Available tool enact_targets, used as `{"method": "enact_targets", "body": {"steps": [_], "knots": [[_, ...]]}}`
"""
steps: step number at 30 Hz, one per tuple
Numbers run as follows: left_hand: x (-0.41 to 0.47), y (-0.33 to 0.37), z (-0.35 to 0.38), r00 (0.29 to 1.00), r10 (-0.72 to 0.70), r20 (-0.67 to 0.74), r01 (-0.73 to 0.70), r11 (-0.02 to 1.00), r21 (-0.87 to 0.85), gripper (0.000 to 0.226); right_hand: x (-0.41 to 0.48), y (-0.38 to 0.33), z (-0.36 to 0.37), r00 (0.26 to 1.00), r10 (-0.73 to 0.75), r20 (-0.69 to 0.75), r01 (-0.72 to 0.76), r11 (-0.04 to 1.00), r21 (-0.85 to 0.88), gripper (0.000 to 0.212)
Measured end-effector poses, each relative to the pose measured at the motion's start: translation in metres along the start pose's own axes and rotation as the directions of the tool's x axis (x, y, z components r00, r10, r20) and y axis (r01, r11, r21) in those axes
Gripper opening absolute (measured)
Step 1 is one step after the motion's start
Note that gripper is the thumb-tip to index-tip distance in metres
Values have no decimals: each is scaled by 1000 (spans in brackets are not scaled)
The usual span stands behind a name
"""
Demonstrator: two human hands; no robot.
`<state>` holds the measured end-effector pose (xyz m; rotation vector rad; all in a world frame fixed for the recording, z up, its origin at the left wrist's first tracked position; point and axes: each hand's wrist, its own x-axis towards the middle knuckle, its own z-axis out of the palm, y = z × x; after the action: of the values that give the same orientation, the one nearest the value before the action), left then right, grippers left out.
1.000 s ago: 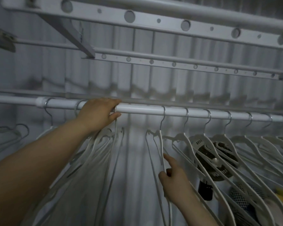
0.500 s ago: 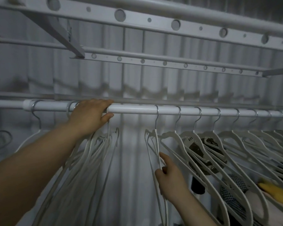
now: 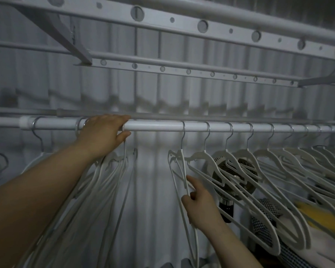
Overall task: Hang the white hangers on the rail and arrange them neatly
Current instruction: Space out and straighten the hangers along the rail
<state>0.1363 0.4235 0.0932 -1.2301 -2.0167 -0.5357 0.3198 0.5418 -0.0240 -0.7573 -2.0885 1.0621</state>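
White hangers (image 3: pixel 263 153) are hanging in a spaced row along the rail (image 3: pixel 153 126) at right. The left grip (image 3: pixel 103 134) is wrapping the rail, fingers over and thumb under, above a tight bunch of hangers (image 3: pixel 112 167). The right grip (image 3: pixel 199 206) is pinching one hanger (image 3: pixel 182 163), which is hanging between bunch and row.

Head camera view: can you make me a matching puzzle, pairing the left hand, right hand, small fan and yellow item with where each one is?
Things:
1 left hand
2 right hand
3 small fan
4 yellow item

Places:
A behind the spaced hangers
B on the rail, above the bunched hangers
C low at the far right
D pinching a single hanger by its arm

Pairs: 1-B, 2-D, 3-A, 4-C.
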Motion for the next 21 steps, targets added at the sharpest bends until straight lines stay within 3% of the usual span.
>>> {"method": "enact_targets", "body": {"steps": [16, 21], "knots": [[0, 3, 2, 1000, -16, 5, 15, 1000, 12, 48, 0, 4, -11, 998, -68, 18, 68, 998, -14, 50], [-1, 1, -2, 999, 2, 32, -3, 1000, 9, 55, -6, -10, -16, 987, -147, -65, 137, 981, -135, 52]]}}
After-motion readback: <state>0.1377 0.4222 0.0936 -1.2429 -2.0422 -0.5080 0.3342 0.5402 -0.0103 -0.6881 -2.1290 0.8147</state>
